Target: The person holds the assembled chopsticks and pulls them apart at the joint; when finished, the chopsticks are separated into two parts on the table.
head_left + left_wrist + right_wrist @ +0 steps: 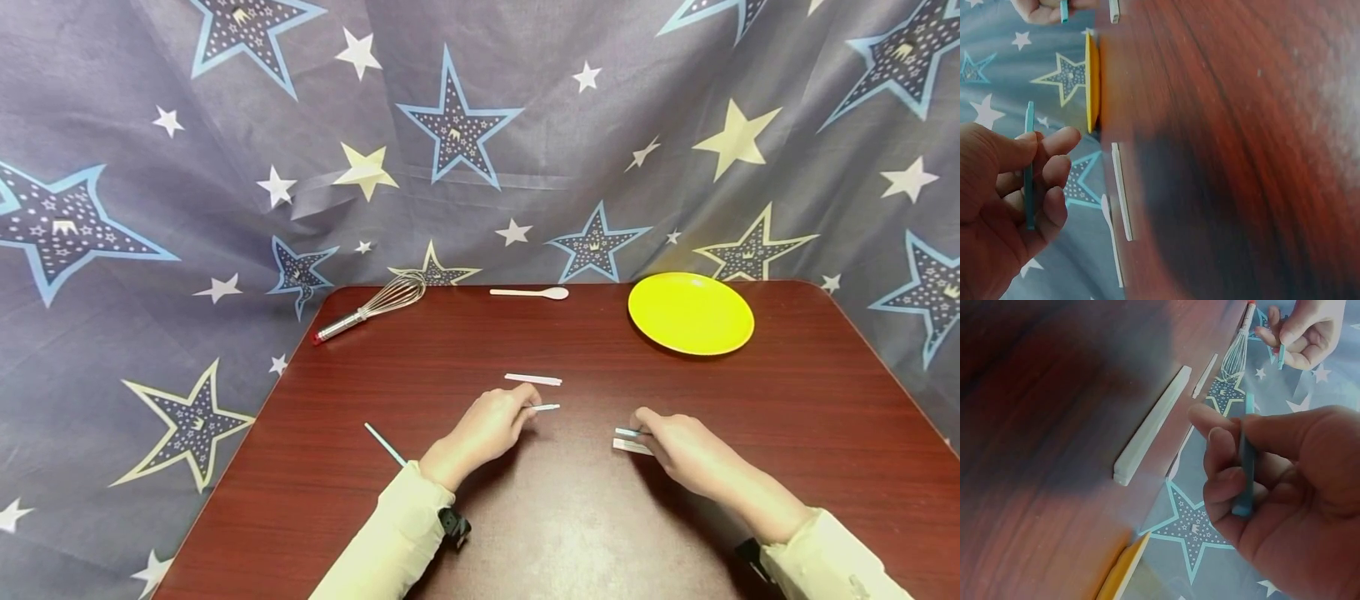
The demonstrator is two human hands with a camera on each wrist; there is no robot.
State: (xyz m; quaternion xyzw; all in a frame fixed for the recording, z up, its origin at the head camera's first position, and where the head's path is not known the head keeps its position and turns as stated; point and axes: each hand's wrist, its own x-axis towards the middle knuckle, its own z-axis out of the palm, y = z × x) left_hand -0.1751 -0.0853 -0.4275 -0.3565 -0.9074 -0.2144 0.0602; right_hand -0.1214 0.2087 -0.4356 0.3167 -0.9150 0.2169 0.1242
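My left hand (487,425) pinches a slim light-blue bag sealing clip (1029,169) between thumb and index finger, its other fingers curled in behind. Just beyond that hand, a white clip (532,379) lies on the table. On the right side, my right hand (686,446) pinches another light-blue clip (1245,481), held above the tabletop in the right wrist view. A white clip (1154,425) rests on the table below these fingers, partly covered by the hand in the head view. Another blue stick (385,443) lies beside the left forearm, its near end hidden by the sleeve.
A whisk (375,307) with a red-tipped handle lies at the table's back left. A white spoon (529,292) is at the back edge, and a yellow plate (690,313) at the back right. Behind the brown table (562,533) hangs a star-patterned curtain (480,208).
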